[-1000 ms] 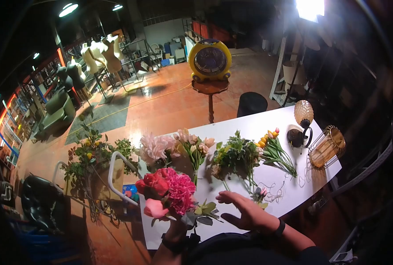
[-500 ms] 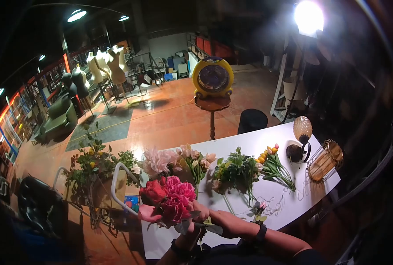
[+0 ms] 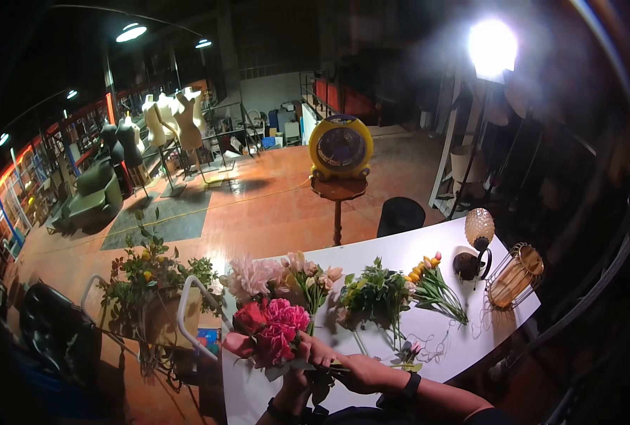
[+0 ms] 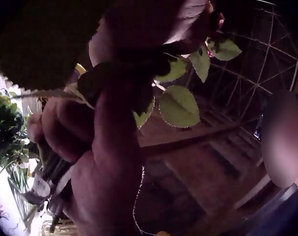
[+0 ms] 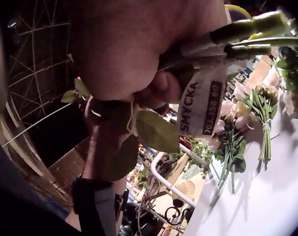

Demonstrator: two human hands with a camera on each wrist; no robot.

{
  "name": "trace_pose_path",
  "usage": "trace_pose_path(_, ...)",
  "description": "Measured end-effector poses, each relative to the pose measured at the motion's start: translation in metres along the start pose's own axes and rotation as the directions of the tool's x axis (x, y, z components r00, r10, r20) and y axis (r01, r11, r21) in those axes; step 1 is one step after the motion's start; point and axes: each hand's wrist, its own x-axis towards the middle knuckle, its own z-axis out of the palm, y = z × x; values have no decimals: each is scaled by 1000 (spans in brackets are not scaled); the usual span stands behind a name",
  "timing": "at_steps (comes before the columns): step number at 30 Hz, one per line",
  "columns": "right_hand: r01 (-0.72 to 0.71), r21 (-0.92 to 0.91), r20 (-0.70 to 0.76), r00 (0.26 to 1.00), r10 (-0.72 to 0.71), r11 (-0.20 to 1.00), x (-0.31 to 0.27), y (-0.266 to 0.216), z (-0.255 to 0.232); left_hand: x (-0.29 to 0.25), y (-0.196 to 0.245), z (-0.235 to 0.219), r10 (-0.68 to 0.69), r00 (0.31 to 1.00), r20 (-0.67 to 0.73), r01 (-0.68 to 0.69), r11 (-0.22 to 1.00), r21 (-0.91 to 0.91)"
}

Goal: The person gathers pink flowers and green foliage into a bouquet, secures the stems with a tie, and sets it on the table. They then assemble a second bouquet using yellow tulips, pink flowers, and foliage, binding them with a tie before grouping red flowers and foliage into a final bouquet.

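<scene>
In the head view, a bouquet of red and pink flowers (image 3: 276,326) is held over the table's near left part, blooms tilted to the left. My left hand (image 3: 297,381) grips its stems below the blooms; the left wrist view shows its fingers curled round them, with serrated green leaves (image 4: 179,106) beside. Meeting it from the right, my right hand (image 3: 366,371) also grips the stems. Thick cut stem ends (image 5: 257,29) stick out past that hand in the right wrist view, along with a white printed label (image 5: 202,101).
On the white table (image 3: 463,354) lie pale pink flowers (image 3: 254,276), a leafy green bunch (image 3: 375,290), yellow tulips (image 3: 439,287) and loose string (image 3: 435,343). A glass-shaded lamp (image 3: 479,228) and a wire-framed basket (image 3: 517,276) stand at the right. A white metal rail (image 3: 186,304) borders the left side.
My right hand has come left from over the table, fingers spread, to the bouquet's stems and now grips them. The bouquet stays in my left hand. The head view has tilted up a little.
</scene>
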Motion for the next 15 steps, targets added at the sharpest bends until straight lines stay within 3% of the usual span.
trace_pose_path(1, 27, 18, 0, 1000, -27, 999, 0, 4, 4, -1, 2, 2, -39, 999, 2, 39, 991, -129)
trace_pose_path(3, 55, 31, 3, 998, -55, 998, 2, 4, 9, -4, 4, 4, -34, 999, -15, 33, 999, -29)
trace_pose_path(5, 37, 15, -9, 999, -36, 999, 6, -1, 10, -8, -3, -3, -43, 991, -127, 23, 987, -162)
trace_pose_path(7, 63, 7, -7, 998, -63, 998, 8, -4, 8, -11, -6, -10, -34, 990, -135, 11, 985, -173)
trace_pose_path(9, 39, 94, 98, 994, -48, 995, 13, -7, 3, -13, -5, -14, -3, 997, -80, -10, 987, -161)
trace_pose_path(11, 45, 138, 190, 979, -71, 989, 15, -13, -6, -14, 0, -9, -25, 992, -127, 0, 982, -191)
trace_pose_path(13, 162, 340, 9, 984, -176, 926, 18, -19, -2, -11, 4, -3, 98, 987, -126, -89, 993, 77)
trace_pose_path(14, 47, 360, 84, 993, -82, 932, 19, -26, -6, -12, -3, -17, 39, 992, -122, -60, 983, -173)
trace_pose_path(15, 44, 360, 83, 993, -79, 932, 21, -25, -4, -13, -3, -15, 36, 992, -122, -57, 983, -176)
